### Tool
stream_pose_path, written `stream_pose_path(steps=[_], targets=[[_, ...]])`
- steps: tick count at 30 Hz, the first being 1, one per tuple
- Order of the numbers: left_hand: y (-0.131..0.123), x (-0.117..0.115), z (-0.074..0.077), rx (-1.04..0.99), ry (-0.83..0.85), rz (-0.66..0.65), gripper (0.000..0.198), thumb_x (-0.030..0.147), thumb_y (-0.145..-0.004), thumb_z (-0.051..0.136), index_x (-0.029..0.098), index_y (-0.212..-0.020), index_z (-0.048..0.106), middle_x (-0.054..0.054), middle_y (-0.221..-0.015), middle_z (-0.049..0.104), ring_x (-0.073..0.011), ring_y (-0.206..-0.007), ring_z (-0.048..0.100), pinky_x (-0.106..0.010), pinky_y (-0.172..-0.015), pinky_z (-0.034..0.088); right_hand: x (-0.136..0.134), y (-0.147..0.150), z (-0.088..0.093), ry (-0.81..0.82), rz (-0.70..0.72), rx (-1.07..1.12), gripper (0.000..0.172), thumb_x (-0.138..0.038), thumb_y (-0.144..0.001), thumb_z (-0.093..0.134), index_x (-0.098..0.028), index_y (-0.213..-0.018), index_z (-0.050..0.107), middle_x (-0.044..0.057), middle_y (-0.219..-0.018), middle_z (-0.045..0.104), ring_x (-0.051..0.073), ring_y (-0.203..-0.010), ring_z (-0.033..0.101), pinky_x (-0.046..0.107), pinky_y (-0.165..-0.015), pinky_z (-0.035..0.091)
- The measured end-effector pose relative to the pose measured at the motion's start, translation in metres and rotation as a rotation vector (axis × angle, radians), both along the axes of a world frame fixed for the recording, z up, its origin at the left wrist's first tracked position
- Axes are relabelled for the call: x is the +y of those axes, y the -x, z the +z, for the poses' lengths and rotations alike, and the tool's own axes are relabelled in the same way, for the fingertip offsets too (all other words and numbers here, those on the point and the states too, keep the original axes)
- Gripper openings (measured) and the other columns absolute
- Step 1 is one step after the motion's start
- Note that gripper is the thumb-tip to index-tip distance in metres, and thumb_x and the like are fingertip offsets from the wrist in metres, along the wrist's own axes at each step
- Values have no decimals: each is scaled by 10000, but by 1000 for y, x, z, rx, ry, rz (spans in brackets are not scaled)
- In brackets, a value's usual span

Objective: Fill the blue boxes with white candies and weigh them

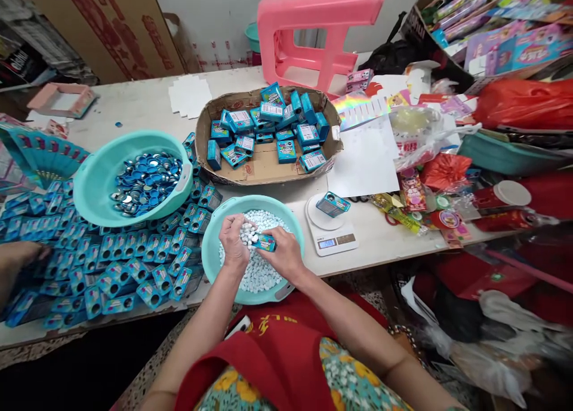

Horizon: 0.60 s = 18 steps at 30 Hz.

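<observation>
My left hand (234, 242) is cupped around a small heap of white candies (248, 234). My right hand (285, 251) grips a small blue candy box (265, 242), its end held against the candies in my left hand. Both hands are above a turquoise basin (210, 282) of loose white candies (259, 275). To the right, another blue box (332, 204) lies on a small white digital scale (336, 244); its display is too small to read surely.
A cut-down cardboard tray (264, 175) of blue boxes stands behind the basin. At left are a turquoise basin (87, 187) of blue caps, many open-topped boxes (129, 247) and another person's hand (20, 261). A pink stool (308, 17) stands at the back; wrappers and bags (430, 184) clutter the right.
</observation>
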<state>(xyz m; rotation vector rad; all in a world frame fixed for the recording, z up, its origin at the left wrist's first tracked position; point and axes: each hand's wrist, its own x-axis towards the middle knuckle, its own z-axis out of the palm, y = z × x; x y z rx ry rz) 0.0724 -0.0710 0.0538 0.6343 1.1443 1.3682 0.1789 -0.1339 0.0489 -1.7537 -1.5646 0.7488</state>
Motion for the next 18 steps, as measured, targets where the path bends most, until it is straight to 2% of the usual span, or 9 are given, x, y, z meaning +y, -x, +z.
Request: stream_pose_path(steps=[3,6,13,18], targets=[[-3,1,2,55,-10,9,182,316,-737,633,182,-752,511,44,-604,544,-111,-535,566,-245,-585,466,2,-3,4,18,6,-17,294,-254,-701,701,-254,-983,616,23,-965,649,230,-951,604,353,-831,430],[-7,-2,5,133,-89,7,170,306,-749,635,180,-789,529,38,-621,558,-105,-560,577,-241,-628,469,2,-4,4,20,7,-38,300,-243,-695,699,-255,-982,614,23,-963,647,231,-950,602,352,-822,427],[-12,-3,11,136,-141,33,160,288,-759,642,172,-813,548,29,-663,549,-96,-578,562,-242,-627,481,1,-3,10,-12,5,-26,295,-207,-683,692,-236,-968,622,26,-944,642,227,-933,600,340,-812,432],[-9,3,10,57,-81,-23,188,310,-765,640,166,-779,521,31,-644,517,-81,-522,508,-203,-498,438,6,-3,12,-24,-5,15,300,-186,-664,703,-224,-953,630,26,-922,633,219,-902,595,324,-793,446]])
